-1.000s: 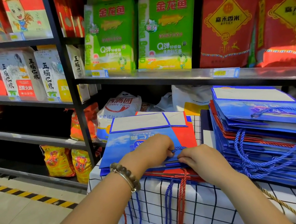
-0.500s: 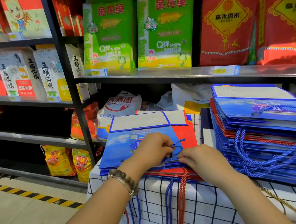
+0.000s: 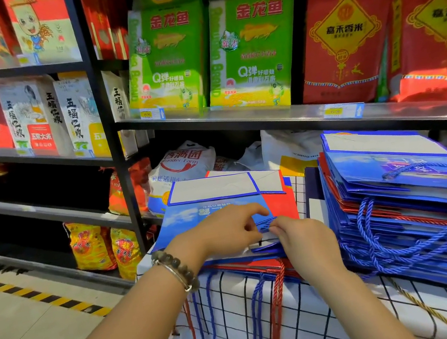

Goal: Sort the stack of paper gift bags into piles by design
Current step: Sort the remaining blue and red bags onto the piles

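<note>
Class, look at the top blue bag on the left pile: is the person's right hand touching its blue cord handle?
Touching. The head view shows the right hand pinching the blue cord handle between its fingertips, with no gap.

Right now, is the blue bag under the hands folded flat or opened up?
Folded flat: the blue bag lies as one flat sheet, its bottom flap folded over.

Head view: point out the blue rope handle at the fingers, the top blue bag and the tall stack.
blue rope handle (image 3: pixel 266 222): head view, its twisted loop.
top blue bag (image 3: pixel 183 219): head view, sky-print face.
tall stack (image 3: pixel 364 176): head view, top bag's face.
</note>
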{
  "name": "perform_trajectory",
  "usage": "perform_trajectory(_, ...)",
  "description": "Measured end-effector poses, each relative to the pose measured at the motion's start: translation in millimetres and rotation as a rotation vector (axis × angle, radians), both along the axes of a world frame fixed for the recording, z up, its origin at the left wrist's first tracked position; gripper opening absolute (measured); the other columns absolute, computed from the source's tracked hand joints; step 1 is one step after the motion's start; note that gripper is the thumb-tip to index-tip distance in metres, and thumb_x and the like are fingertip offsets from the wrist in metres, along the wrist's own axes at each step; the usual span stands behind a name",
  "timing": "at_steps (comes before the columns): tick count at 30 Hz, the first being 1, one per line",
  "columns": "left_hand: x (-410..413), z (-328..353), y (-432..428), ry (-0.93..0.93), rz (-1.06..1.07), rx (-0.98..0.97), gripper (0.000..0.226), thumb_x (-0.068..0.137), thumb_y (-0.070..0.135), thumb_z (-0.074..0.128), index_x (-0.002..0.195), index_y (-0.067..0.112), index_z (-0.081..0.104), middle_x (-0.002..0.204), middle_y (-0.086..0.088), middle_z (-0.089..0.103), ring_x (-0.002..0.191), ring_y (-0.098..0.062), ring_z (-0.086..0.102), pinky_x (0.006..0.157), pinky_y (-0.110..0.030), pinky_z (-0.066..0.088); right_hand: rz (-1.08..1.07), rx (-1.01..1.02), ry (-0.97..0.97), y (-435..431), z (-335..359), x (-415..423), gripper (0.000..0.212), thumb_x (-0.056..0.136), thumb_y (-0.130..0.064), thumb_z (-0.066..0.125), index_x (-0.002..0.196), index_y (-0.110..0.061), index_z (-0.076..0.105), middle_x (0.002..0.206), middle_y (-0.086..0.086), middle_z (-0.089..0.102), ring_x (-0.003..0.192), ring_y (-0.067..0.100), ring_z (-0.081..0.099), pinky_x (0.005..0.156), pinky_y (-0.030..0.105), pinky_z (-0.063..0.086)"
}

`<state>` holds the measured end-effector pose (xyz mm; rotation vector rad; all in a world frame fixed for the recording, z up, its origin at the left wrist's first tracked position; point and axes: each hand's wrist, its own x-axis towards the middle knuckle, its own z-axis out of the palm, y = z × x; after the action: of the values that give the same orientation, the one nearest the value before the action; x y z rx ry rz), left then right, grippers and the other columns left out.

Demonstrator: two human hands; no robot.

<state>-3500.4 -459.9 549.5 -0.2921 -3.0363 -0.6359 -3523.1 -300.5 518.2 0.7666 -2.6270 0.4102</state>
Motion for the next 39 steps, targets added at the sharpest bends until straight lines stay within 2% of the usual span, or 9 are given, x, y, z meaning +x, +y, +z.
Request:
perform_trajectory(3, 1.0, -4.4, 2.0, 0.04, -0.005, -0.08, 0.048, 0.091, 0.011, 0.046, 0.136, 0.027, 0.043, 0.099, 0.002, 0.07, 0.094, -0.015, 0.057, 0.086, -0.031, 0.045, -0.043, -0.285, 0.006, -7.3, -6.5, 13.6, 0.008, 0.087, -0.029, 0.06, 0.088, -0.022, 0.064, 0.083, -0.002, 0.069, 0.077, 0.026, 0.061, 0.06, 0.027, 0.033)
perform_trajectory(5, -0.4, -7.8, 2.4, 0.046, 0.028, -0.028, 0.051, 0.09, 0.009, 0.047, 0.138, 0.026, 0.042, 0.104, -0.001, 0.07, 0.104, -0.018, 0.058, 0.092, -0.032, 0.045, -0.061, -0.245, 0.076, -17.0, -12.8, 19.0, 0.014, 0.075, -0.029, 0.072, 0.066, -0.022, 0.064, 0.07, -0.002, 0.067, 0.064, 0.023, 0.061, 0.062, 0.028, 0.039)
perform_trajectory(8, -1.4, -7.7, 2.6, 0.024, 0.039, -0.027, 0.054, 0.089, 0.009, 0.049, 0.14, 0.025, 0.042, 0.116, -0.003, 0.066, 0.114, -0.019, 0.054, 0.097, -0.032, 0.042, -0.166, -0.098, -0.11, -30.2, -15.8, 22.4, 0.024, 0.087, -0.043, 0.051, 0.082, -0.025, 0.067, 0.091, -0.008, 0.062, 0.09, 0.017, 0.058, 0.093, 0.036, 0.033)
perform_trajectory(11, 0.6, -8.5, 3.5, 0.045, 0.04, -0.031, 0.051, 0.089, 0.011, 0.049, 0.138, 0.025, 0.045, 0.122, -0.004, 0.064, 0.118, -0.02, 0.052, 0.098, -0.031, 0.04, -0.203, -0.082, -0.146, -35.8, -14.5, 18.6, 0.025, 0.091, -0.037, 0.045, 0.086, -0.023, 0.064, 0.096, -0.007, 0.06, 0.097, 0.017, 0.054, 0.103, 0.038, 0.026)
perform_trajectory(18, 3.0, -10.1, 1.9, 0.039, 0.081, 0.066, 0.044, 0.09, 0.013, 0.052, 0.133, 0.024, 0.051, 0.111, -0.002, 0.069, 0.111, -0.013, 0.055, 0.09, -0.021, 0.039, -0.163, -0.116, -0.245, -34.6, -8.0, 19.6, 0.031, 0.086, -0.023, 0.047, 0.058, -0.016, 0.038, 0.056, -0.004, 0.034, 0.067, 0.023, 0.037, 0.075, 0.033, 0.039)
perform_trajectory(21, 3.5, -9.1, 0.2, 0.001, 0.072, 0.113, 0.041, 0.091, 0.011, 0.053, 0.131, 0.021, 0.053, 0.115, -0.004, 0.066, 0.11, -0.015, 0.057, 0.095, -0.025, 0.042, -0.084, -0.25, -0.361, -29.9, -5.8, 18.5, 0.038, 0.08, -0.014, 0.053, 0.052, -0.015, 0.028, 0.053, 0.0, 0.029, 0.056, 0.02, 0.029, 0.051, 0.031, 0.023)
perform_trajectory(28, -0.8, -9.7, 1.3, -0.067, 0.125, 0.392, 0.03, 0.087, 0.021, 0.063, 0.117, 0.017, 0.063, 0.084, 0.0, 0.066, 0.073, -0.006, 0.058, 0.075, -0.02, 0.047, 0.001, -0.342, -0.4, -14.6, -9.7, 17.1, 0.022, 0.082, -0.008, 0.054, 0.061, -0.01, 0.05, 0.068, 0.005, 0.055, 0.064, 0.018, 0.047, 0.062, 0.031, 0.04)
perform_trajectory(36, -15.3, -22.5, 4.9, 0.11, 0.421, 0.35, 0.028, 0.083, 0.017, 0.066, 0.111, 0.02, 0.06, 0.072, 0.004, 0.049, 0.068, -0.015, 0.048, 0.068, -0.026, 0.042, 0.065, -0.357, -0.372, -8.7, -17.4, 15.7, 0.021, 0.086, -0.014, 0.057, 0.065, -0.008, 0.056, 0.086, 0.005, 0.064, 0.098, 0.017, 0.061, 0.082, 0.035, 0.048)
perform_trajectory(39, -13.4, -24.9, 5.0, 0.139, 0.436, 0.371, 0.023, 0.084, 0.019, 0.064, 0.107, 0.021, 0.061, 0.065, 0.007, 0.047, 0.064, -0.015, 0.047, 0.064, -0.025, 0.039, 0.051, -0.316, -0.381, -8.1, -8.2, 14.8, 0.021, 0.085, -0.019, 0.053, 0.066, -0.012, 0.054, 0.083, 0.002, 0.066, 0.092, 0.014, 0.063, 0.075, 0.037, 0.052)
